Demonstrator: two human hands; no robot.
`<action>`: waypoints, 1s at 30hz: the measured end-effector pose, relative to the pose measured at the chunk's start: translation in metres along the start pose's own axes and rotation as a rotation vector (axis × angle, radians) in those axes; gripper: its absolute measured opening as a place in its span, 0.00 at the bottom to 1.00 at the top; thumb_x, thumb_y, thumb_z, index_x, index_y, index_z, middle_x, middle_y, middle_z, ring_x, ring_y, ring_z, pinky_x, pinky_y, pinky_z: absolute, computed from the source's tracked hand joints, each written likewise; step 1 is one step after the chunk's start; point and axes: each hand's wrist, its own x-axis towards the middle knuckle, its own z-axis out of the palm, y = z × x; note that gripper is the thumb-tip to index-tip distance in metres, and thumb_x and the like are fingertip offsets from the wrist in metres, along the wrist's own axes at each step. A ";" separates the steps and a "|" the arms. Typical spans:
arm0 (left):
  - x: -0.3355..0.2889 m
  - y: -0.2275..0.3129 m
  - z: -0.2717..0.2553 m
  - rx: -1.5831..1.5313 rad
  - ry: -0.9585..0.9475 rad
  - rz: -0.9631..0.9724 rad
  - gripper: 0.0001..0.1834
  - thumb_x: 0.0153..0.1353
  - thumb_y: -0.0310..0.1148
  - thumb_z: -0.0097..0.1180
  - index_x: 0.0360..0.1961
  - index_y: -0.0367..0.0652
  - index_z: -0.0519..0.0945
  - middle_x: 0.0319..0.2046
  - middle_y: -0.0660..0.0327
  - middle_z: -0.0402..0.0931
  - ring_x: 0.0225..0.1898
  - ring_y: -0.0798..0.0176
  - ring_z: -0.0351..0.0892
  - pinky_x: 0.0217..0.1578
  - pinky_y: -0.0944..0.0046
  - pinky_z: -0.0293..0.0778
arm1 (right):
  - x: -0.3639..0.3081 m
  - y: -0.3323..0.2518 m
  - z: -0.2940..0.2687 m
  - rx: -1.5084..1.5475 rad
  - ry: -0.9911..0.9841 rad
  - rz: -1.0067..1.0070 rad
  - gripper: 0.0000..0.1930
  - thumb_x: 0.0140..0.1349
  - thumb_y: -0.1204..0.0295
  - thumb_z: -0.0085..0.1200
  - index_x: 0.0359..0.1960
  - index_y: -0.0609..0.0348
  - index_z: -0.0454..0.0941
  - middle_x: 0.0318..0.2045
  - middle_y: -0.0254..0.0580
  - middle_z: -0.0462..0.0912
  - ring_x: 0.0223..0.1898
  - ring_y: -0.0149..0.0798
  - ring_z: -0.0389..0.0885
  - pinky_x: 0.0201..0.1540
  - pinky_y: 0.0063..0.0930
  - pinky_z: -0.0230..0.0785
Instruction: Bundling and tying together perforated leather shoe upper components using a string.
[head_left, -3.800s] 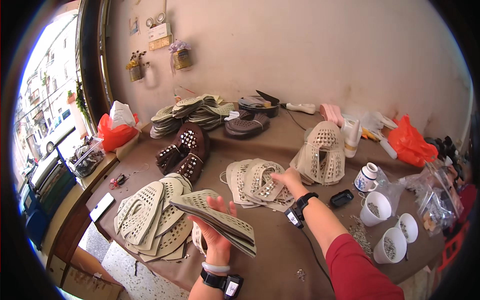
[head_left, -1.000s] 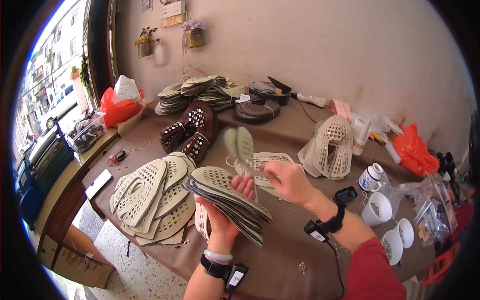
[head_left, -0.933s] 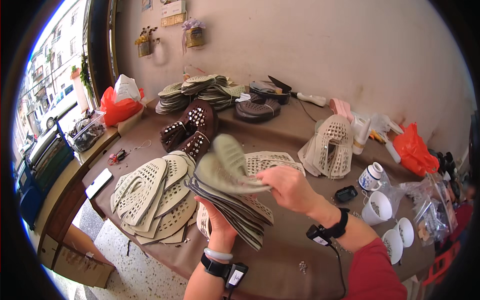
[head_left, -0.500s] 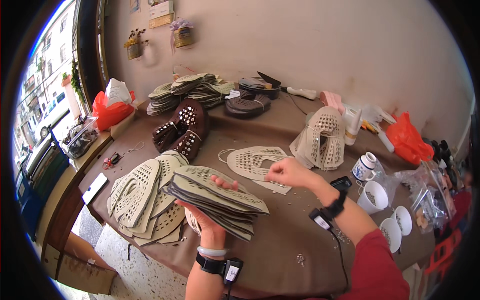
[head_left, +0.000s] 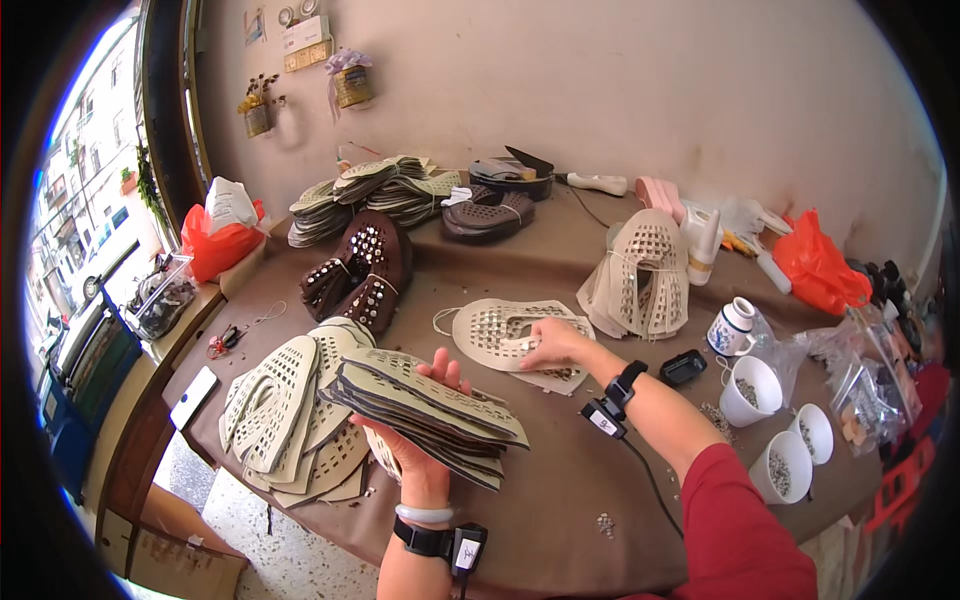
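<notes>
A wide brown-covered worktable (head_left: 545, 520) spreads beneath a thick sheaf of beige, perforated, dark-edged sheets (head_left: 425, 398), raised in the grasp of the left hand (head_left: 422, 472). Right of it, a low stack of cream, perforated, U-shaped sheets (head_left: 490, 335) lies flat under the bent fingers of the right hand (head_left: 557, 343); whether they pinch is unclear. A slackened left grasp could let the tilted layers slip out; a hasty right-hand lift might drag several sheets. The sheaf's long axis slopes from upper left to lower right; the stack's runs roughly left-right, curved end pointing left.

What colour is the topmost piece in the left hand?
The topmost piece is pale beige; head view.
</notes>
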 end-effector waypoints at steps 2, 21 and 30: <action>0.003 -0.002 0.000 0.017 -0.008 0.000 0.57 0.31 0.78 0.59 0.49 0.36 0.74 0.62 0.49 0.63 0.62 0.49 0.64 0.63 0.47 0.59 | -0.008 -0.007 0.000 0.258 0.077 -0.068 0.19 0.39 0.64 0.71 0.29 0.61 0.76 0.30 0.46 0.83 0.30 0.42 0.81 0.33 0.32 0.71; -0.005 -0.007 -0.025 0.145 0.128 0.010 0.51 0.42 0.76 0.52 0.56 0.45 0.69 0.46 0.56 0.76 0.49 0.52 0.76 0.49 0.46 0.77 | -0.079 -0.099 -0.065 0.475 0.007 -0.359 0.32 0.53 0.63 0.66 0.58 0.59 0.68 0.56 0.50 0.74 0.56 0.42 0.74 0.53 0.31 0.70; -0.008 -0.003 -0.023 0.105 0.012 -0.013 0.47 0.46 0.75 0.51 0.54 0.44 0.71 0.48 0.55 0.75 0.49 0.45 0.75 0.53 0.34 0.70 | -0.055 -0.034 -0.030 1.325 -0.484 -0.059 0.22 0.56 0.69 0.65 0.51 0.63 0.75 0.45 0.39 0.82 0.44 0.30 0.80 0.47 0.26 0.74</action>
